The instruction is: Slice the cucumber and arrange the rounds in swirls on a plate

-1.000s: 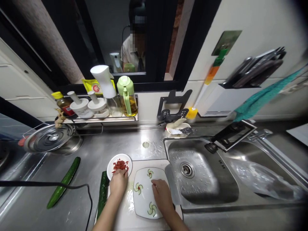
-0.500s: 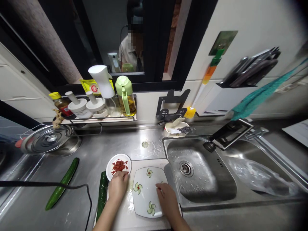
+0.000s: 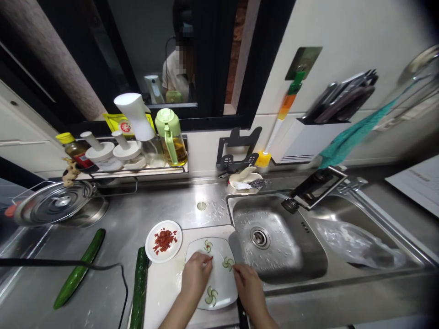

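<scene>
My left hand (image 3: 196, 274) is over the plate, thumb and finger pinched on a small red goji berry (image 3: 211, 258). My right hand (image 3: 249, 287) is at the plate's right edge, fingertips pressed together beside a cucumber-slice flower (image 3: 227, 263); whatever they hold, if anything, is hidden. The white square plate (image 3: 219, 292) carries more such flowers, one at the top (image 3: 208, 246) with a red centre and one at the bottom (image 3: 211, 296). Left of it, a small round dish (image 3: 150, 246) holds a heap of goji berries (image 3: 164, 240).
Under the plate lies a white cutting board (image 3: 161, 292), with a cucumber (image 3: 139, 288) along its left edge and another cucumber (image 3: 80, 269) further left. A black knife handle (image 3: 243, 315) shows by my right wrist. The sink (image 3: 274, 246) is on the right; a black cable (image 3: 125, 283) hangs at left.
My left hand has moved right from the berry dish to above the plate, now with a goji berry. My right hand has drawn back toward the plate's right edge, uncovering the right-hand flower.
</scene>
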The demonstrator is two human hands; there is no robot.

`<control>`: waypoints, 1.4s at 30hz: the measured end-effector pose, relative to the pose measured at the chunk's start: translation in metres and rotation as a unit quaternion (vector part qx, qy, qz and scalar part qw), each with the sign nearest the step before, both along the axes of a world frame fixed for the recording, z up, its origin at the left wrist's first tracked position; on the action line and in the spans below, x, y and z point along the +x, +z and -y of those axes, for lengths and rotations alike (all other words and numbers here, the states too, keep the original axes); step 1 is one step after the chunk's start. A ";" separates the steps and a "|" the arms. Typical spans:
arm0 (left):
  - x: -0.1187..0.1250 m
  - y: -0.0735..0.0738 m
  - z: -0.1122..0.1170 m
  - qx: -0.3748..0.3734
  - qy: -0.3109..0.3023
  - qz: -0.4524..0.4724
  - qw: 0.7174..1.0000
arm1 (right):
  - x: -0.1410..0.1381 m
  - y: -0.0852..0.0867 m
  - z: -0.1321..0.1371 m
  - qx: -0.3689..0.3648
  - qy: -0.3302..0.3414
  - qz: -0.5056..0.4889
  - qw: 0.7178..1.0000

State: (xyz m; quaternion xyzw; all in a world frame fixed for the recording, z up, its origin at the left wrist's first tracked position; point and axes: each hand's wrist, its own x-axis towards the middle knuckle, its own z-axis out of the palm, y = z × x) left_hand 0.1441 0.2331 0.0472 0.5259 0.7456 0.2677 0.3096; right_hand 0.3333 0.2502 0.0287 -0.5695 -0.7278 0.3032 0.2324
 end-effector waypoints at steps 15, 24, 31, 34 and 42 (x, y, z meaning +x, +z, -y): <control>0.058 -0.015 -0.004 -0.068 0.040 0.112 0.991 | -0.002 -0.003 -0.006 0.030 0.023 0.032 0.999; 0.062 -0.021 -0.002 -0.062 0.047 0.118 0.990 | -0.008 0.000 -0.019 0.019 0.060 0.086 0.994; 0.063 -0.024 -0.001 -0.065 0.043 0.097 0.992 | -0.011 0.006 -0.025 0.007 0.067 0.090 0.994; 0.064 -0.027 0.000 -0.059 0.047 0.078 0.994 | -0.011 0.007 -0.025 0.012 0.073 0.091 0.993; 0.066 -0.027 0.000 -0.051 0.041 0.044 0.997 | -0.014 0.010 -0.025 0.022 0.085 0.131 0.987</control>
